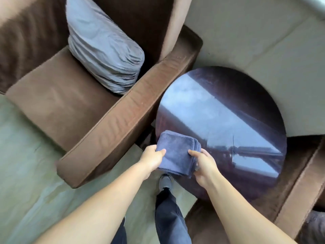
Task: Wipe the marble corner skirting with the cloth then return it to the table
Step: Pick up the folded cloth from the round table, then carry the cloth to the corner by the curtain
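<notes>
**Folded cloth held over the near edge of the round table**

A brown armchair (73, 106) stands left of the round, dark, glossy table (228, 120), its padded arm running right up beside the table's rim; a grey cushion (103, 50) leans in the chair's seat corner. A pale wall surface (255, 41) rises behind the table, and another brown upholstered piece (299, 191) sits at lower right. The floor (26, 155) is pale green-grey, with the person's dark trouser leg and grey shoe (165, 181) just below the table's edge.

The blue-grey cloth (177, 152) — folded into a thick pad — lies at the table's near-left rim, partly overhanging it, between the two hands. The left hand (152, 156) pinches its left edge, thumb on top; the right hand (204, 166) grips its right edge, fingers curled around the folded layers. Both bare forearms reach forward from the bottom of the view, converging on the cloth.
</notes>
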The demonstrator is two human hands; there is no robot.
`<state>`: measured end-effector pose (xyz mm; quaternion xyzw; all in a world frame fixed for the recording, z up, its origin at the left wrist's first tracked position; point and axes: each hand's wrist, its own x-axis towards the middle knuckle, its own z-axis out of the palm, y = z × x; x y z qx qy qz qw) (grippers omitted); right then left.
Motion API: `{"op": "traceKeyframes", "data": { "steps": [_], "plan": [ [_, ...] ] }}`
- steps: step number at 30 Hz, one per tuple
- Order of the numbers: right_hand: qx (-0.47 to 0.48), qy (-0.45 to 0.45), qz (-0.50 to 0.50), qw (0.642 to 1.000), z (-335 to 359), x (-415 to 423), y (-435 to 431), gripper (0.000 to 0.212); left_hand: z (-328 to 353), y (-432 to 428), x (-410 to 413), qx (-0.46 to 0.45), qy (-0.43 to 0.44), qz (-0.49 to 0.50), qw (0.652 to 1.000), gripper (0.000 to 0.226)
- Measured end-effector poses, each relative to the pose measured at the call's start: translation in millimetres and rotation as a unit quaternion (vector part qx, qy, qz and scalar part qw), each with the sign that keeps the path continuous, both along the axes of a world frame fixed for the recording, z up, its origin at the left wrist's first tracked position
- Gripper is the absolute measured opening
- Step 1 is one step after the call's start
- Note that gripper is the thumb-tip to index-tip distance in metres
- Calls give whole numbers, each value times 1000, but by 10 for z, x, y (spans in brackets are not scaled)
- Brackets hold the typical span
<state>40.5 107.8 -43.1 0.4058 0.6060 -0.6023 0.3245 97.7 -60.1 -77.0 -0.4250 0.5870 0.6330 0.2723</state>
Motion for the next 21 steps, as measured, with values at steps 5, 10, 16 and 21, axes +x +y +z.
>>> {"op": "traceKeyframes", "data": {
  "steps": [5, 10, 16, 21],
  "plan": [
    [-56, 78, 134, 986, 629, 589, -1319, 20, 650, -1294, 929, 21, 59, 101, 993, 14],
    [-75, 181, 290, 937, 1152, 1502, -3041, 27, 1439, -2710, 2202, -48, 102, 229, 967, 17],
    [-149, 240, 409, 868, 1708, 2452, -4655, 32, 2183, -3887, 3456, -55, 169, 401, 899, 26],
    [-183, 256, 457, 832, 1927, 2753, -5720, 32, 2401, -4660, 3852, -55, 201, 495, 843, 32]
  ]
}}
